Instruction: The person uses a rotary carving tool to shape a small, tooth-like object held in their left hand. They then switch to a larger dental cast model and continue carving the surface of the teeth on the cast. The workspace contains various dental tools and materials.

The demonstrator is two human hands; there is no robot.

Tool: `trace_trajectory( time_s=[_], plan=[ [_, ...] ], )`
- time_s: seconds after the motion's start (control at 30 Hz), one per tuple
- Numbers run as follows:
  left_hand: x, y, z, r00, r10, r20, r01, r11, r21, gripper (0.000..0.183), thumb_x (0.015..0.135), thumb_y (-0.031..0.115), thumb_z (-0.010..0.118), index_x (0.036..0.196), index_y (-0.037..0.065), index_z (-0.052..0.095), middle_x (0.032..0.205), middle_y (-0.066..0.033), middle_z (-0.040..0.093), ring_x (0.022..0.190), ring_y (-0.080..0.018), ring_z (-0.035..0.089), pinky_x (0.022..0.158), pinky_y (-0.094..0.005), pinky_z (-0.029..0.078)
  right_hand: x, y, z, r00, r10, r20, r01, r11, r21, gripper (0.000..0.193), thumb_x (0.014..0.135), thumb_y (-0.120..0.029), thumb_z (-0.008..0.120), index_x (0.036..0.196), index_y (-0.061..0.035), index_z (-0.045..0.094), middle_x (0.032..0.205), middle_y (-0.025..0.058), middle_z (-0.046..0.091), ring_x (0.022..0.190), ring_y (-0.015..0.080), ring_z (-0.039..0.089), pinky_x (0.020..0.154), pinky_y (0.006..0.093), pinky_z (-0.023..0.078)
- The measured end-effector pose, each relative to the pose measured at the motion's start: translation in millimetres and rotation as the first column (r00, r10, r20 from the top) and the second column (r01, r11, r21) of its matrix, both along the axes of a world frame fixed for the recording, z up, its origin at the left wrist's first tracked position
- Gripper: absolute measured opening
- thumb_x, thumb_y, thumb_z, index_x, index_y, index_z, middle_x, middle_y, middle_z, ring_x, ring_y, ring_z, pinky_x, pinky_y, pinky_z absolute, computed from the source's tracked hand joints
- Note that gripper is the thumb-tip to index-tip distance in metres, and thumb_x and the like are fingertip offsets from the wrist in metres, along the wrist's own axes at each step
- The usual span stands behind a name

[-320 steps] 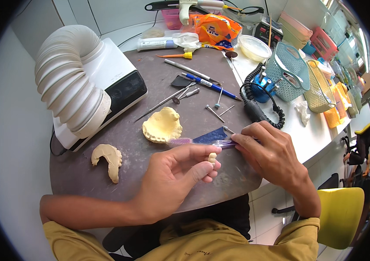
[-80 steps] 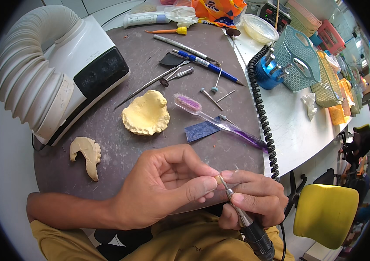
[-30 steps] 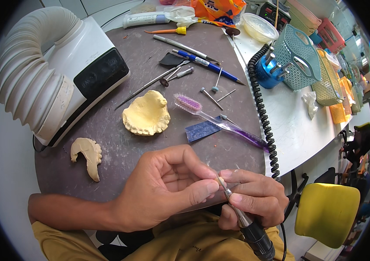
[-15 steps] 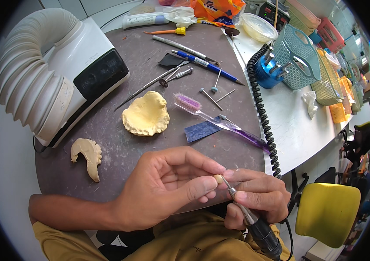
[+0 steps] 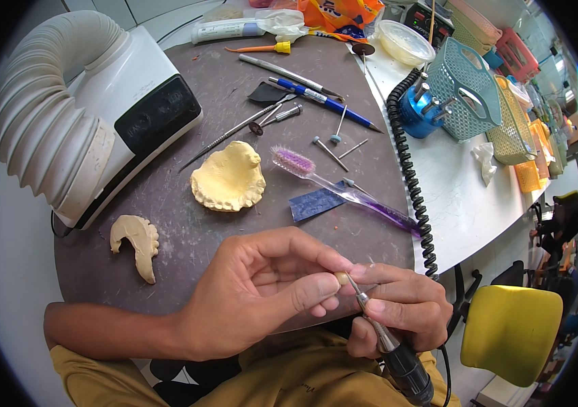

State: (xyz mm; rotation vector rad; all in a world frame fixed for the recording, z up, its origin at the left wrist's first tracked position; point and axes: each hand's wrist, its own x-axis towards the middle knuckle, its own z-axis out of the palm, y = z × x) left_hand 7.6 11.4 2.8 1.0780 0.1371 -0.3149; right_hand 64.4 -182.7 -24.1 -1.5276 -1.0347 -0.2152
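Between the thumb and forefinger of my left hand (image 5: 262, 295) is a small tooth-coloured dental crown (image 5: 342, 278), mostly covered by the fingertips. My right hand (image 5: 404, 305) grips a dental handpiece (image 5: 389, 340) with a silver nose and a black body. Its thin bur points up and to the left, with the tip at the crown; whether it touches cannot be made out. Beyond my hands lies a pale yellow dental cast (image 5: 228, 178) with a row of teeth. A smaller beige partial cast (image 5: 136, 244) rests farther left on the brown mat (image 5: 187, 264).
A white suction unit (image 5: 143, 102) with a ribbed hose stands at left. A purple toothbrush (image 5: 350, 193), blue abrasive strip (image 5: 316, 202), blue pencil (image 5: 326, 102) and several burs lie on the mat. At right are a coiled black cord (image 5: 411, 176), blue bur holder (image 5: 421, 112) and baskets (image 5: 462, 88).
The handpiece's rear end and my right hand have shifted very slightly left. My left hand keeps its place with the crown.
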Motion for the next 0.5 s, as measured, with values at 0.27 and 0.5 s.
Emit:
trace_trajectory(
  time_s=[0.27, 0.5],
  plan=[
    [0.1, -1.6, 0.3, 1.0, 0.013, -0.022, -0.014, 0.999, -0.051, 0.019, 0.093, 0.003, 0.061, 0.111, -0.005, 0.058, 0.093, -0.0072, 0.067, 0.082, -0.0068, 0.061, 0.077, -0.0213, 0.053, -2.2, -0.1, 4.2, 1.0, -0.016, 0.016, 0.017, 0.998, -0.056, 0.034, 0.071, -0.004, 0.082, 0.099, -0.005, 0.061, 0.086, 0.0112, 0.068, 0.092, 0.0314, 0.071, 0.072, 0.0364, 0.061],
    [-0.3, -1.1, 0.0, 1.0, 0.013, -0.023, -0.015, 0.998, -0.059, 0.019, 0.093, 0.003, 0.061, 0.11, -0.005, 0.058, 0.093, -0.007, 0.066, 0.082, -0.0068, 0.061, 0.077, -0.0213, 0.053, -1.7, 0.3, 4.4, 0.999, -0.018, 0.032, 0.02, 0.998, -0.064, 0.034, 0.072, -0.004, 0.082, 0.099, -0.0054, 0.061, 0.086, 0.0109, 0.067, 0.091, 0.0319, 0.071, 0.07, 0.0361, 0.061]
  ],
)
